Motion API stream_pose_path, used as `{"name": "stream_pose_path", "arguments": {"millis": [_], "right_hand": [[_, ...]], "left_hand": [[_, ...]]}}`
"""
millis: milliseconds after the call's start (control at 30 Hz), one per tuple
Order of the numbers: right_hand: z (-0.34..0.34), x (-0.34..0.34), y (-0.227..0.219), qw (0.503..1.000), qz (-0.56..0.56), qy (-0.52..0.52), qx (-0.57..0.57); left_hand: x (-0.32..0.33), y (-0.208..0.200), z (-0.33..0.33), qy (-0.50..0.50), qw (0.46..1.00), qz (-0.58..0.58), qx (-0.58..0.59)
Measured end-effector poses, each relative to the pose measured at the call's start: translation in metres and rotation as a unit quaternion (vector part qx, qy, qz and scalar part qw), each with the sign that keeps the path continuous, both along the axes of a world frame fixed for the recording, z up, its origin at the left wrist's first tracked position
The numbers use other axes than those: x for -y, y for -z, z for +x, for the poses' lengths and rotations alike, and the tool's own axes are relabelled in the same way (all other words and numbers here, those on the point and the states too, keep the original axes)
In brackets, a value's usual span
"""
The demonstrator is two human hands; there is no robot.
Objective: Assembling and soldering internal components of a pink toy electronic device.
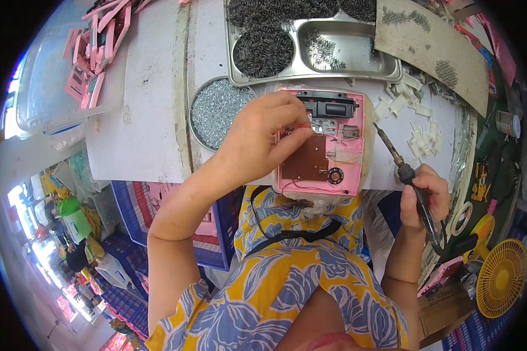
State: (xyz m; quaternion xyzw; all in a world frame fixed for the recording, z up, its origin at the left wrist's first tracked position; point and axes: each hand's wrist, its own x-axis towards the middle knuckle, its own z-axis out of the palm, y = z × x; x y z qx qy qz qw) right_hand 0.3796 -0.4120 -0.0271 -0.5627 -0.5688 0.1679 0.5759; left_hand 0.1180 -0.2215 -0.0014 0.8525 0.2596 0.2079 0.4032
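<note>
A pink plastic casing (359,158) lies face up in front of me, with a brown circuit board (304,159), a black part along its far edge, a small round black part (335,175) and thin red wires inside. Over its left side my left hand (269,134) is closed in a pinch, a bit of thin red wire showing at the fingertips. My right hand (425,199) grips a soldering iron (405,171) by its dark handle. The iron's tip points up and left, beside the casing and apart from it.
Left of the casing stands a round dish of small screws (219,108). Beyond is a metal tray (348,73) with dark springs. White plastic parts (424,140) lie at right, near a yellow fan (502,279). Pink parts fill a clear bin (35,111); a blue crate (225,234) sits below.
</note>
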Motion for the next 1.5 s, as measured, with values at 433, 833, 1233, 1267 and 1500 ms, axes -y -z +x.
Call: {"name": "stream_pose_path", "arguments": {"millis": [433,833,1233,1267,1500], "right_hand": [[-0.025,-0.021,0.001,0.991,0.024,0.004,-0.131],[-0.072,-0.086,-0.004,0.958,-0.115,-0.039,-0.259],[-0.071,-0.082,0.006,0.983,-0.044,-0.061,-0.166],[-0.071,-0.083,0.004,0.982,-0.051,-0.065,-0.170],[-0.075,-0.088,-0.001,0.979,-0.042,-0.090,-0.176]], "left_hand": [[0.024,0.011,0.020,-0.129,0.875,-0.459,0.077],[0.035,0.018,0.016,-0.135,0.919,-0.355,0.110],[0.037,0.011,0.014,-0.124,0.960,-0.241,0.067],[0.036,0.011,0.014,-0.124,0.933,-0.328,0.077],[0.030,0.014,0.014,-0.104,0.896,-0.419,0.107]]}}
